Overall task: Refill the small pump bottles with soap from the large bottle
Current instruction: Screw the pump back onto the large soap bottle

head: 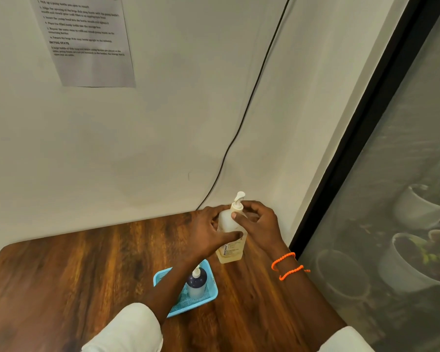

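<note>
A pale yellow pump bottle (231, 247) with a white pump head stands upright on the wooden table (87, 270) near the far right corner. My left hand (211, 233) grips its body from the left, thumb across the front. My right hand (258, 222) holds the collar just under the pump head, thumb and fingers curled round it. A second small pump bottle (196, 283), dark on top with a white pump, stands in a blue mesh basket (211, 295) below my left forearm.
A white wall rises right behind the table, with a black cable (241, 120) running down to the table edge and a printed sheet (87, 39) taped up at left. A dark-framed glass pane (391, 199) borders the table on the right.
</note>
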